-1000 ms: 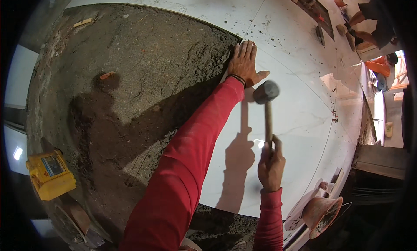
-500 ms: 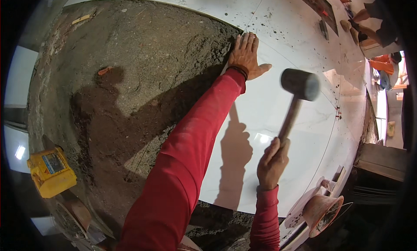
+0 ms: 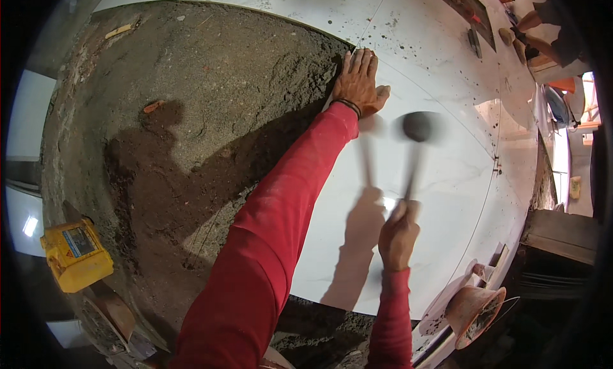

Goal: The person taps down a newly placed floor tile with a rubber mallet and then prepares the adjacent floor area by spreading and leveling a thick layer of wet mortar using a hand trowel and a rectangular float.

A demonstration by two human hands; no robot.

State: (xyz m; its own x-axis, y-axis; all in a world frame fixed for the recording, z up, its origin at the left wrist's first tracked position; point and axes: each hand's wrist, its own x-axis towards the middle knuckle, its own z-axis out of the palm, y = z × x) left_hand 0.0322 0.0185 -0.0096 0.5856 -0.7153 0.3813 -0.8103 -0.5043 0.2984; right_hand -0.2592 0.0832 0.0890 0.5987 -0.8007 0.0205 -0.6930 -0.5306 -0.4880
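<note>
I see a bare left hand [image 3: 356, 83] with a thin dark wristband [image 3: 349, 105] and a creased red sleeve [image 3: 260, 232], lower middle of the frame; the bare right hand [image 3: 398, 236] has a matching red cuff [image 3: 396, 281] below it.

glossy white floor tile [image 3: 450, 196] with faint grey veining; neighbouring white tiles [image 3: 426, 45] speckled dark. round-headed mallet [image 3: 419, 128], blurred, dark grey at the head. plain red fabric sleeves [image 3: 262, 238], dark wristband [image 3: 349, 105]. rough grey-brown mortar [image 3: 223, 69]. boxy yellow plastic container [image 3: 83, 271], blue label [image 3: 80, 242]. round, dusty orange-brown bucket [image 3: 461, 310].
</note>
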